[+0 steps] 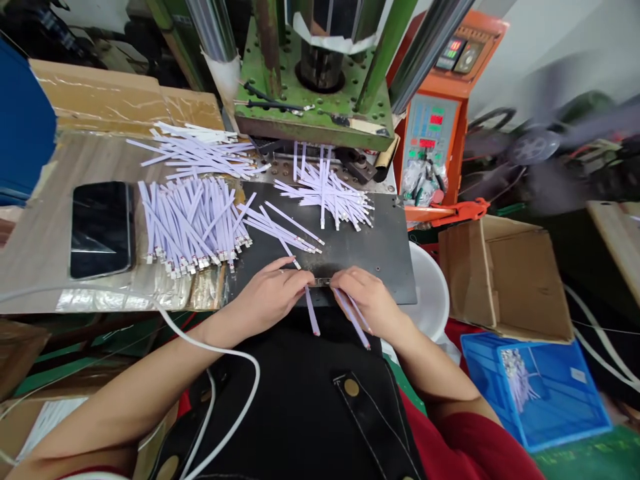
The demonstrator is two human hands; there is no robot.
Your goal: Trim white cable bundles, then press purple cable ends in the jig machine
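Note:
At the front edge of the dark metal plate, my left hand pinches a lavender strip that hangs toward me. My right hand is closed on lavender strips pointing down toward the apron. Between my fingertips lies a small metal piece; its details are too small to tell. Some loose strips lie just beyond my left hand. A large pile of strips is to the left, another pile near the machine, and a third pile at the back left.
A green press stands behind the plate, beside an orange control box. A black phone lies at left. On the right are a white bucket, a cardboard box and a blue crate. A white cable crosses my left forearm.

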